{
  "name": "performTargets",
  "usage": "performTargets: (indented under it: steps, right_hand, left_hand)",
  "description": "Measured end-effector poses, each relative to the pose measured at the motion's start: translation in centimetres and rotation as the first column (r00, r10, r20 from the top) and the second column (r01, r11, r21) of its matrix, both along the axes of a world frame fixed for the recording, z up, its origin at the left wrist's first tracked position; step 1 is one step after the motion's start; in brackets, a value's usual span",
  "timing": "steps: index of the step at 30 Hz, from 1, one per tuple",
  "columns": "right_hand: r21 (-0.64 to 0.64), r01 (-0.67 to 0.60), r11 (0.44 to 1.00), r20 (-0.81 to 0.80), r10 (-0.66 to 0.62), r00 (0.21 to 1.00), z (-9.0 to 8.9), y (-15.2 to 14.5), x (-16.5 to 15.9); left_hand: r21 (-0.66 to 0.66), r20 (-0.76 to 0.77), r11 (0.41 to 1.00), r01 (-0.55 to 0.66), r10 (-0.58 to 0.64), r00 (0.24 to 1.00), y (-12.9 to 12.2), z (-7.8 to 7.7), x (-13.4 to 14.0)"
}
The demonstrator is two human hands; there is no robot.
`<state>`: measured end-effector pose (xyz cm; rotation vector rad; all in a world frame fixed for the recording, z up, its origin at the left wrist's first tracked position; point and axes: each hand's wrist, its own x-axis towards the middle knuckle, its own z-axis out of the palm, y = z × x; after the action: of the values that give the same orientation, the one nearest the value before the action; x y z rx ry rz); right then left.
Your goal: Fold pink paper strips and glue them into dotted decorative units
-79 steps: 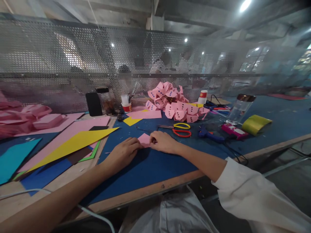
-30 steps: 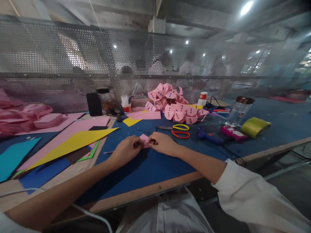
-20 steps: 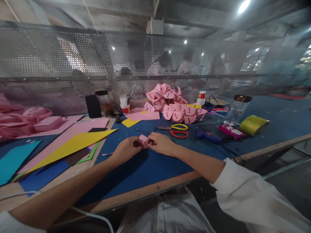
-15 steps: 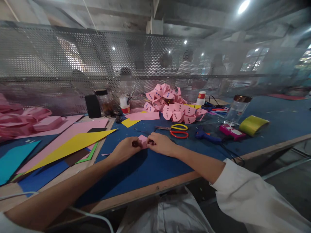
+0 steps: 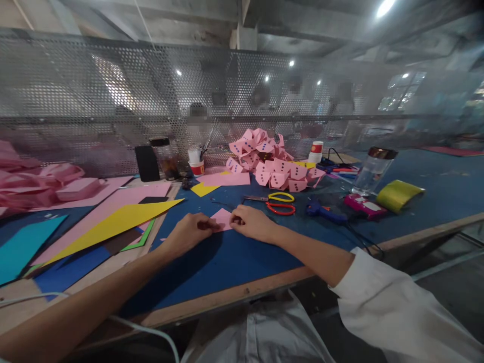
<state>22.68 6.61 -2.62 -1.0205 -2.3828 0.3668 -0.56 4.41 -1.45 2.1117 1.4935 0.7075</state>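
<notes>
A small pink piece of paper lies low over the blue tabletop, between my two hands. My left hand has its fingers closed on the paper's left corner. The right corner is pinched between the thumb and fingers of my right hand. Just beyond my right hand lie scissors with one yellow and one red handle loop. A pile of folded pink paper shapes with blue and dark dots sits farther back.
Coloured sheets, a yellow one on top, spread at left beside pink paper strips. At right are a blue glue gun, a clear bottle and a yellow-green roll. A perforated metal screen stands behind.
My left hand has shifted a little left, its fingers flatter, so more of the pink paper shows. My right hand stays at the paper's right corner. The view has turned slightly.
</notes>
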Motion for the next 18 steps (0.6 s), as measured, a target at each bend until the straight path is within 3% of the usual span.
performTargets:
  steps: [13, 18]
  right_hand:
    - [-0.019, -0.014, 1.000, -0.017, 0.013, 1.000, 0.0, 0.0, 0.1]
    - [-0.027, -0.010, 1.000, -0.014, 0.009, 1.000, 0.0, 0.0, 0.1]
  left_hand:
    - [0.049, -0.026, 0.999, 0.016, -0.015, 1.000, -1.6, 1.0, -2.0]
    - [0.072, -0.085, 0.997, 0.010, -0.004, 0.996, -1.4, 0.6, -3.5]
